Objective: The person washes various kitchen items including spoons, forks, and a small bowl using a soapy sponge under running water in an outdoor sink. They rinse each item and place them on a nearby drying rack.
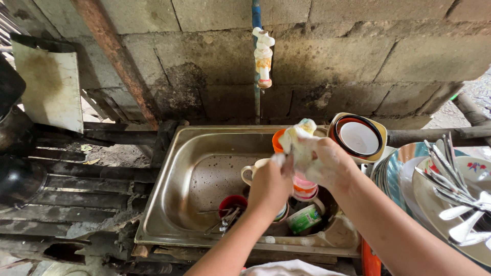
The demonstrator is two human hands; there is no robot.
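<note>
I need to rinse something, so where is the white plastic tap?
In the head view, the white plastic tap hangs on the grey block wall at top centre, on a blue pipe, above the steel sink and the soapy hands.

The only package I can make out is a small round container (305, 219) with a green and white label, lying in the sink (169, 204) just below my fingers (286, 162) and slightly to their right, among the cups. Its label wraps the side; the print is too small to tell. I see no signs or screens anywhere around my fingers.
</note>
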